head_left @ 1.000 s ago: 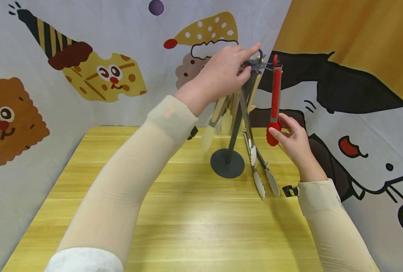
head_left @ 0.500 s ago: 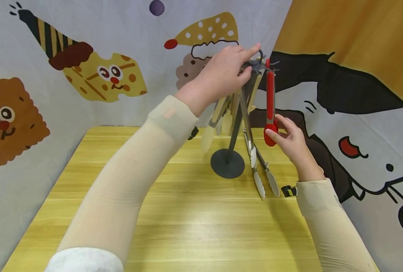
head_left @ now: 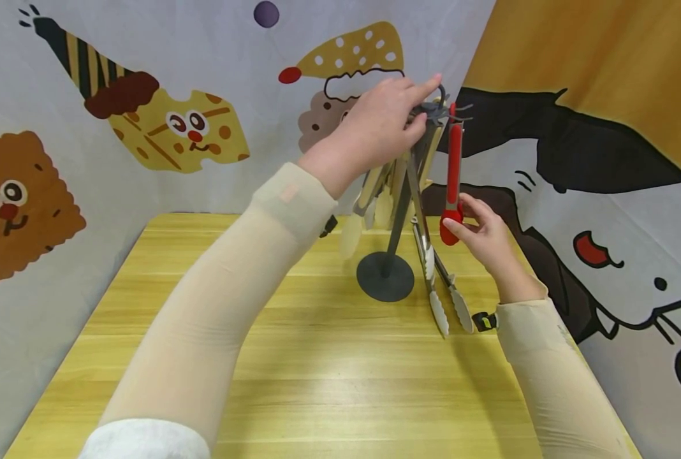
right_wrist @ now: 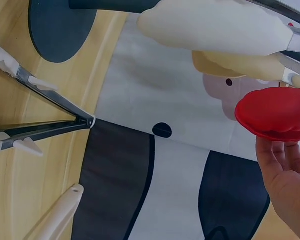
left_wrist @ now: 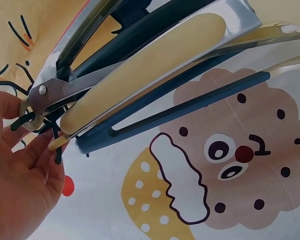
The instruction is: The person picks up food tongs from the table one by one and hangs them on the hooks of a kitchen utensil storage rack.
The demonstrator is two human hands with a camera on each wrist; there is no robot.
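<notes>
A dark grey utensil stand (head_left: 385, 276) with hooks at its top carries several cream-handled utensils (left_wrist: 155, 70). My left hand (head_left: 380, 121) holds the stand's hooked top, thumb and fingers around it in the left wrist view. Beside the hooks hangs a pair of red tongs (head_left: 453, 166), upright, with its loop end overlapping a hook in the head view. My right hand (head_left: 486, 245) pinches these tongs low down, at the red scalloped head (right_wrist: 275, 112).
A pair of metal tongs (head_left: 437, 296) with white scalloped tips lies spread on the wooden table (head_left: 317, 395), just right of the stand's base. Near it is a pale handle-like piece (right_wrist: 57, 212). Behind the table hangs a cartoon-printed cloth (head_left: 203, 44).
My right hand has moved slightly left with the red tongs, and their loop end has gone from the outer hook tips in toward the hub. My left hand has stayed in place.
</notes>
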